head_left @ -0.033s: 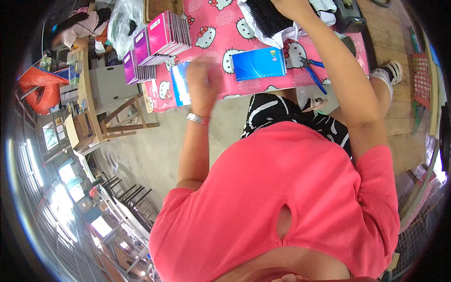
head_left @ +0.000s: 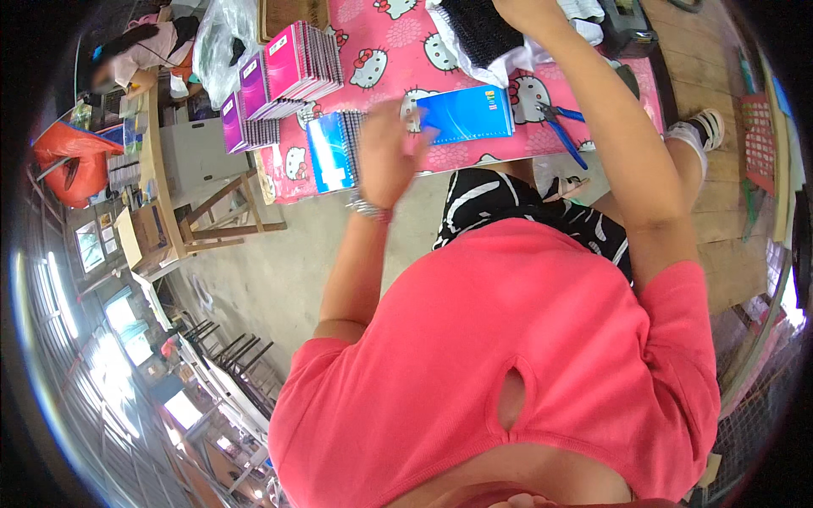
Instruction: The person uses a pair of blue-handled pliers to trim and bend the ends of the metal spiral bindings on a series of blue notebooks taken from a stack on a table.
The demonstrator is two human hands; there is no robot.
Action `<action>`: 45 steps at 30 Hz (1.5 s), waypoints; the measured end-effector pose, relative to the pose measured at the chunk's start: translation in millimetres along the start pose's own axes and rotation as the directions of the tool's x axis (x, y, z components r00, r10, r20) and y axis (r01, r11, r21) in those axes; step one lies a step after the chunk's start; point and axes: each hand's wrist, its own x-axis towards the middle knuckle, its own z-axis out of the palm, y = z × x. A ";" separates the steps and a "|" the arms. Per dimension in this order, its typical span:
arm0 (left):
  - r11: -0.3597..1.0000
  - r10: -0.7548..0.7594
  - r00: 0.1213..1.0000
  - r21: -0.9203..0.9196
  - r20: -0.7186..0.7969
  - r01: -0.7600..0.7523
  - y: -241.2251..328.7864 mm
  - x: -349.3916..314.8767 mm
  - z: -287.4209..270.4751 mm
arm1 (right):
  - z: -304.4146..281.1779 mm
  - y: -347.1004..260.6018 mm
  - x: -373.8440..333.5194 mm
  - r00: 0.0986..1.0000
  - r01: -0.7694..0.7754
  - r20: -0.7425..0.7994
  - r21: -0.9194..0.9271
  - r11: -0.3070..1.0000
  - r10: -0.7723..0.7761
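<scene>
My left hand (head_left: 389,157), smeared by motion, hovers above the near edge of the table between a spiral-bound blue notebook stack (head_left: 330,152) and a flat blue notebook (head_left: 466,114). Its fingers look apart, with nothing visible in them. At the top edge of the view, my right hand (head_left: 527,13) is over a black ribbed bundle (head_left: 483,38) wrapped in white material (head_left: 508,68). The frame cuts off or hides most of its fingers, so its grip cannot be made out. Blue-handled pliers (head_left: 561,140) lie right of the flat notebook.
Purple and pink spiral notebooks (head_left: 292,63) stand in stacks at the table's left, beside a clear plastic bag (head_left: 224,51). A pink patterned cloth (head_left: 373,68) covers the table. A dark case (head_left: 627,34) sits at its far right. Another person (head_left: 148,51) is at the upper left.
My left hand has moved right, off the blue notebook stack and toward the flat blue notebook, uncovering more of the stack's spiral edge. My right arm has barely moved.
</scene>
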 end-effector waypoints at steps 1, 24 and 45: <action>0.995 0.100 0.995 -0.009 0.029 -0.100 19.8 6.7 15.0 | -11.3 -4.2 4.0 1.000 -0.018 0.016 0.017 1.000 0.018; 0.988 0.157 0.987 0.000 0.036 -0.157 40.8 42.6 30.7 | -39.3 -5.9 -154.2 0.959 0.250 0.052 0.316 0.915 -0.279; 0.977 0.209 0.978 -0.044 0.011 -0.208 56.7 37.6 33.7 | -69.5 -43.3 -163.4 0.871 -0.071 0.489 0.211 0.975 -0.042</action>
